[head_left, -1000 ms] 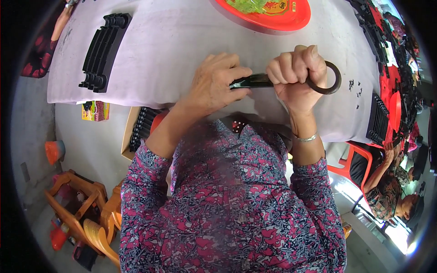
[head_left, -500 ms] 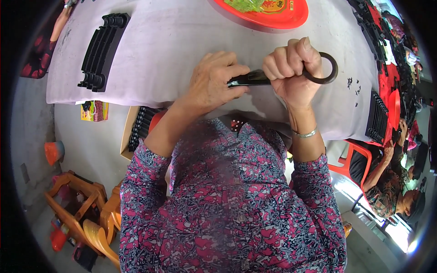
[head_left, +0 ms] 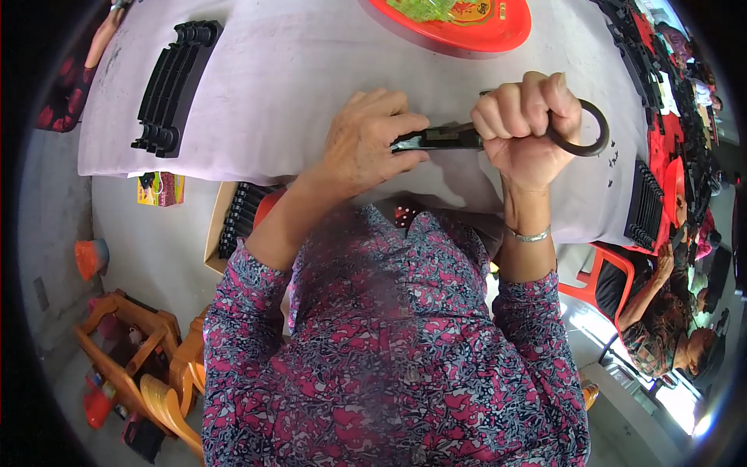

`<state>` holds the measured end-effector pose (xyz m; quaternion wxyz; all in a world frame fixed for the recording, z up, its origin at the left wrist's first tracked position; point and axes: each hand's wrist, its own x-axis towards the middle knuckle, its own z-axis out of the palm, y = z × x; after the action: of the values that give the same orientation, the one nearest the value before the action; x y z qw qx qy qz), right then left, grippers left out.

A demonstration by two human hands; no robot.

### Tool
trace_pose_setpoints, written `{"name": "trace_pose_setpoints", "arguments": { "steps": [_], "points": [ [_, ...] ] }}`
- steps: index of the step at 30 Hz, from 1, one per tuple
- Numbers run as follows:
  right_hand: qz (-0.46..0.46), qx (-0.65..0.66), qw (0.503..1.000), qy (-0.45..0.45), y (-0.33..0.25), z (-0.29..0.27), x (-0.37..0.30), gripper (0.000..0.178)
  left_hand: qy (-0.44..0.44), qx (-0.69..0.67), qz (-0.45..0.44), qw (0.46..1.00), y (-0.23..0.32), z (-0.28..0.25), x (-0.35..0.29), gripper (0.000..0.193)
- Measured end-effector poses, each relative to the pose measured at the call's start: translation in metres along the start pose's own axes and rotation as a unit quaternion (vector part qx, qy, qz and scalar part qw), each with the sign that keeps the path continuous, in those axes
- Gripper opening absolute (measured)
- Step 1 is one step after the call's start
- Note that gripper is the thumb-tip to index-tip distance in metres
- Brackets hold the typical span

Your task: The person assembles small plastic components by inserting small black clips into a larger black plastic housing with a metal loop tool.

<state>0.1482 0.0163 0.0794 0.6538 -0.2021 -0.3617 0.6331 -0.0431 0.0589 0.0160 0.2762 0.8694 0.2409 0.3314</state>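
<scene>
Fingers (head_left: pixel 408 123) of the left hand (head_left: pixel 359 144) pinch a glossy black piece (head_left: pixel 436 138), forefinger above and thumb below. We see it as slim and nearly level, with pale glints near its left end and a darker, slot-like patch along its middle. It is held between the two hands, above the near edge of a pale tablecloth (head_left: pixel 288 86). The right hand (head_left: pixel 529 128) is curled into a fist around a dark tool, whose smooth, brownish ring (head_left: pixel 601 144) juts out rightward. We cannot tell where piece and tool meet; the fist hides that stretch.
</scene>
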Motion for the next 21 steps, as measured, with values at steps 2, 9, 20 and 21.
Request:
{"name": "trace_pose_setpoints", "arguments": {
  "steps": [2,9,20,21],
  "points": [
    [-0.008,-0.007,1.000,0.014,-0.004,-0.003,-0.002,0.050,-0.005,-0.005,-0.004,1.000,0.000,-0.001,0.001,0.034],
    [-0.042,0.008,0.999,0.021,-0.009,-0.018,-0.009,0.046,-0.006,-0.004,-0.004,1.000,0.000,-0.001,0.000,0.034],
    [-0.007,-0.023,1.000,0.006,-0.004,-0.018,-0.006,0.047,-0.007,-0.001,-0.008,1.000,0.000,-0.001,0.001,0.034],
    [-0.011,-0.025,1.000,0.012,-0.004,-0.017,-0.006,0.047,-0.007,-0.001,-0.009,1.000,0.000,-0.001,0.001,0.034]
  ]
}}
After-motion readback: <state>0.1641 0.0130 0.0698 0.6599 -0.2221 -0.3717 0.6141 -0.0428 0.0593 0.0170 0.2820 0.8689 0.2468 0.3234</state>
